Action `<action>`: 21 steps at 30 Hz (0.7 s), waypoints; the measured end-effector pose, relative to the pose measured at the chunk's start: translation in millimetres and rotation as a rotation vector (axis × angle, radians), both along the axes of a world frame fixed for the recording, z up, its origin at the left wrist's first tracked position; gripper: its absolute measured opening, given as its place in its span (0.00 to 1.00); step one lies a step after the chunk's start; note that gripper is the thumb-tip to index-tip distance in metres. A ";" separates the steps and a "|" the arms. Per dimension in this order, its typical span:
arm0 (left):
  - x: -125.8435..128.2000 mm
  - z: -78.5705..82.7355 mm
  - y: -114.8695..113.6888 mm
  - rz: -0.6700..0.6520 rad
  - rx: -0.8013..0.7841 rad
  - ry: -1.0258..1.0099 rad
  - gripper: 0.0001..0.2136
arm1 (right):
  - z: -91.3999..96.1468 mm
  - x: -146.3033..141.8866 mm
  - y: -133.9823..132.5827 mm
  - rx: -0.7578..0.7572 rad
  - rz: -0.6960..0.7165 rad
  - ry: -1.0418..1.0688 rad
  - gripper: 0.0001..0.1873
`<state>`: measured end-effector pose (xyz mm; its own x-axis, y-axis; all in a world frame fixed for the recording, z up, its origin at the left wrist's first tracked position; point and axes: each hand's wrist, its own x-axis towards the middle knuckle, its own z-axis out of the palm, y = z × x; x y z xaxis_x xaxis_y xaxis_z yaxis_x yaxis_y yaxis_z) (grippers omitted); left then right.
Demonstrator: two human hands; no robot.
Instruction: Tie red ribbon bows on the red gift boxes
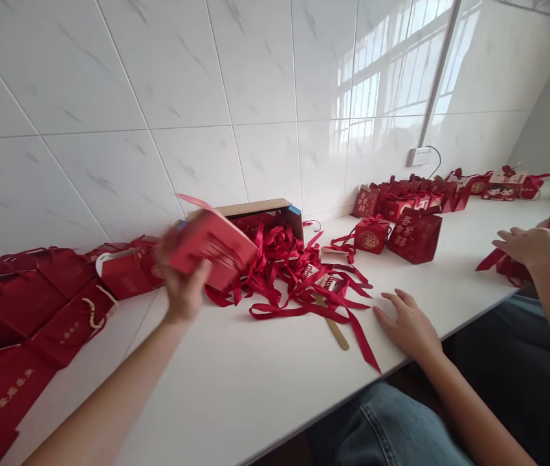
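Observation:
My left hand (182, 285) is raised above the white table (236, 382) and grips a red gift box (209, 249), blurred by motion. My right hand (407, 323) lies flat on the table with fingers spread, holding nothing. Its fingertips are beside a tangle of red ribbons (299, 278). A flat wooden stick (336, 330) lies under the ribbon ends, just left of my right hand.
Red gift bags (37, 304) are piled at the left along the tiled wall. An open cardboard box (265, 217) sits behind the ribbons. Finished red boxes (413, 233) stand at the right. Another person's hands (534, 246) work at the far right edge.

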<state>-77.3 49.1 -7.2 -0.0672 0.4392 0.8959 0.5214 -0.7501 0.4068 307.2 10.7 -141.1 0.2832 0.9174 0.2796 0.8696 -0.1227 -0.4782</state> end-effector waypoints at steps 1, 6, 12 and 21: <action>15.8 -14.6 -5.7 -0.101 -0.050 0.081 0.31 | 0.1 0.0 0.6 0.008 0.003 0.004 0.28; 56.0 -78.3 -25.3 -0.475 -0.199 0.472 0.36 | 3.9 1.2 -5.1 0.083 0.027 0.033 0.24; 48.8 -88.8 -24.3 -0.575 -0.305 0.519 0.39 | 26.0 -2.1 -40.6 0.008 0.775 0.087 0.21; 48.7 -91.6 -26.2 -0.722 -0.261 0.495 0.42 | 47.5 -16.2 -54.7 0.056 0.702 0.279 0.11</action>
<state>-28.6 22.9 -98.8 0.6687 0.4179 0.6150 0.1211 -0.8773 0.4644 291.0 -43.9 -93.5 -0.2952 0.8950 0.3343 0.5808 0.4460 -0.6810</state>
